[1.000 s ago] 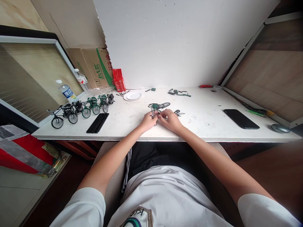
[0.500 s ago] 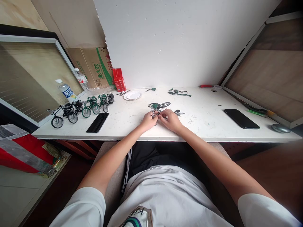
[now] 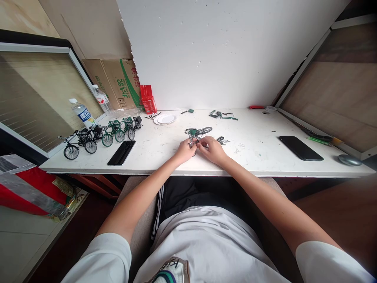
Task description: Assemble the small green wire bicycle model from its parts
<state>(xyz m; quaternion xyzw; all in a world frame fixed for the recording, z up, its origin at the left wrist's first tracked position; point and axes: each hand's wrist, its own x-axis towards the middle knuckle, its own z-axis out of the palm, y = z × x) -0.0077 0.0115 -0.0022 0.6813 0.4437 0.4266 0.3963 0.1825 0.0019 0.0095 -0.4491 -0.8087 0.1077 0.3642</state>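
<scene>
Close to the table's front edge, my left hand (image 3: 186,151) and my right hand (image 3: 212,149) meet at a small model bicycle (image 3: 193,133) with green and dark parts. The fingers of my left hand are closed on its near end. My right hand pinches at the same spot from the other side; whether it grips the bicycle itself or a tiny piece is hidden by the fingertips. One wheel (image 3: 204,130) points away to the right. Just past my right hand lie small dark parts (image 3: 223,140).
A row of finished-looking model bicycles (image 3: 107,131) and a phone (image 3: 121,152) are on the left. Green parts (image 3: 223,115) and white plates (image 3: 165,118) lie farther back. Another phone (image 3: 300,148) and a mouse (image 3: 349,159) are on the right. Bottles (image 3: 82,112) stand at the back left.
Almost nothing differs. Both hands stay at the same place on the model bicycle, with only a slight shift of the fingers.
</scene>
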